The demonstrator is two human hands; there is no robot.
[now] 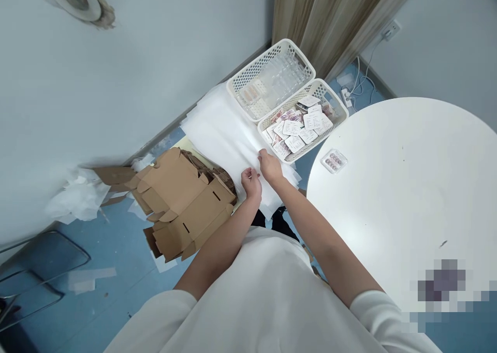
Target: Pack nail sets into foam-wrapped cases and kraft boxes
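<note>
A stack of thin white packing sheets (225,122) lies in front of me, with creases running across its top. Over the stack, my right hand (271,166) pinches the top sheet with its fingers together. Just left of it is my left hand (252,184), its fingers curled closed at the sheet surface; whatever they hold is hidden. Beyond the right hand stands a white basket (274,159) of printed cards (295,128) in small packs. A second white basket (244,109) behind it contains clear plastic cases (279,78).
Flattened brown cardboard boxes (186,187) are piled at left. A round white table (388,197) on the right bears a small clear case (334,161). Crumpled white sheets (79,195) and a metal-framed chair (42,260) are farther left. Cables (359,86) lie by the wall.
</note>
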